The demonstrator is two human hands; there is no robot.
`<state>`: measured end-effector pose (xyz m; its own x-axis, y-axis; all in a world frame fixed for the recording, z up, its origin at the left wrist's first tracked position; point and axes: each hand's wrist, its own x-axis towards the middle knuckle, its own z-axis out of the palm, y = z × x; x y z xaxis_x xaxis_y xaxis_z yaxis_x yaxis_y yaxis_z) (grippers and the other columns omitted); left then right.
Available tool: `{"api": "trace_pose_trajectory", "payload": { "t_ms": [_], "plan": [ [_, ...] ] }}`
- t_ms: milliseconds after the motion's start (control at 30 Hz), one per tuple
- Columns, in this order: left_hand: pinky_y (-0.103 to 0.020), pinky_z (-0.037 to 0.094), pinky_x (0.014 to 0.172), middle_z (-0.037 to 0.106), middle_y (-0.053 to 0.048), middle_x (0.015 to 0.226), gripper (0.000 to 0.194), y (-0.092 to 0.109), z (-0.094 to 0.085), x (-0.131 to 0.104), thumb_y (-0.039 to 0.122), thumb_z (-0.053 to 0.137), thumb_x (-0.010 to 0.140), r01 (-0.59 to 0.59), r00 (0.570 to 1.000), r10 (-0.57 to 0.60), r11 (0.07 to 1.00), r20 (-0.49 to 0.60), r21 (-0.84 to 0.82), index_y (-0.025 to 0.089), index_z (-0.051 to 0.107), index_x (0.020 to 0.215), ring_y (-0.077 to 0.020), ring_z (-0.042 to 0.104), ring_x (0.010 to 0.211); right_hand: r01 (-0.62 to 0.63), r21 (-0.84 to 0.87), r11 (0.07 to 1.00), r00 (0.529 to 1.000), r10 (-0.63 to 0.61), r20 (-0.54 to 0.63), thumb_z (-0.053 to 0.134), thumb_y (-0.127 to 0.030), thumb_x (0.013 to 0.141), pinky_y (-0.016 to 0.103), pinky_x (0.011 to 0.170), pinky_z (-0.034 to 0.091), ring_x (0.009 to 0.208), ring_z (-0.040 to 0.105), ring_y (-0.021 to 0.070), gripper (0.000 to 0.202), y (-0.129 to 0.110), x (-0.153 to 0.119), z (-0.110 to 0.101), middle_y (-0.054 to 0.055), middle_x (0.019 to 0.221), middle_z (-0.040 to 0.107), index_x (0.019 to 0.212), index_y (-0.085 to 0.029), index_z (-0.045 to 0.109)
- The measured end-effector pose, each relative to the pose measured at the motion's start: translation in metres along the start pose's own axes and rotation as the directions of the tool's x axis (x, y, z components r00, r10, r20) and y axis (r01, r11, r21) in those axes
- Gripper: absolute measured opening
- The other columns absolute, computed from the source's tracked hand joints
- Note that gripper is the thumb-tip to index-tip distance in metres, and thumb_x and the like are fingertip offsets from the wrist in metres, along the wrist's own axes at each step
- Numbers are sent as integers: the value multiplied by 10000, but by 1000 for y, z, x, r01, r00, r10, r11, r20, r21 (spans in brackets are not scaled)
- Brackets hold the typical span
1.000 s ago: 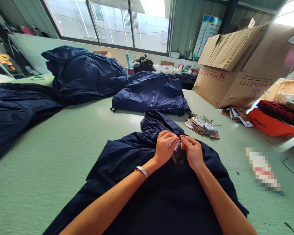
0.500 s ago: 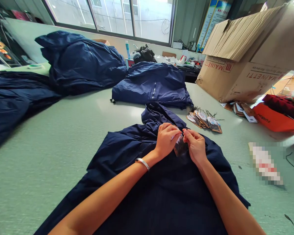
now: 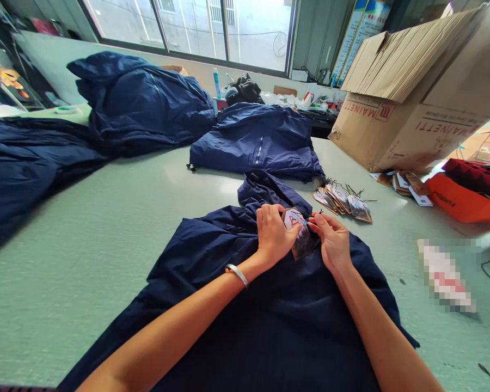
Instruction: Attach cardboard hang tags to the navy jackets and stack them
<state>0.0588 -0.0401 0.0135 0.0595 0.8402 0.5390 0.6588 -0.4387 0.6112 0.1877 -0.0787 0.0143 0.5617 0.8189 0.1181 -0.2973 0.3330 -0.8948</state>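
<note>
Gripping happens atop the navy garment (image 3: 269, 326): left hand (image 3: 275, 231) half-curled, thumb on the tag (image 3: 305, 243), clamping unclear; right hand (image 3: 332, 237) closed in a pinch on black string (image 3: 309, 219). Left fingers have just parted from the right, suggesting the string is nearly settled. On the garment, the tag's long axis slants, dark end toward the wearer.

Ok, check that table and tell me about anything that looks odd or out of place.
The pale object on the right of the table is pixelated, so I can't tell what it is. A dark streak, possibly a mark or loose strand, lies near the picture's bottom right corner. No spill or damage shows around the held tag.
</note>
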Motion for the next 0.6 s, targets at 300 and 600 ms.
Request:
{"api": "trace_pose_trajectory", "payload": {
  "t_ms": [300,600],
  "plan": [
    [-296,511,708,676,-31,830,463,0,-3,12,135,686,718,370,901,-228,848,369,-380,164,519,1148,-182,663,750,-55,78,995,998,58,-35,899,-363,503,228,626,559,628,652,96,308,-1,3,0,9,792,743,704,-185,748],
    [-285,502,610,701,-37,766,423,-13,-68,66,81,623,641,322,640,-58,925,766,-199,144,702,1052,-195,652,666,-88,133,987,995,93,-33,910,-346,472,224,580,549,582,618,90,316,-3,4,0,12,757,735,687,-179,749]
  ]
}}
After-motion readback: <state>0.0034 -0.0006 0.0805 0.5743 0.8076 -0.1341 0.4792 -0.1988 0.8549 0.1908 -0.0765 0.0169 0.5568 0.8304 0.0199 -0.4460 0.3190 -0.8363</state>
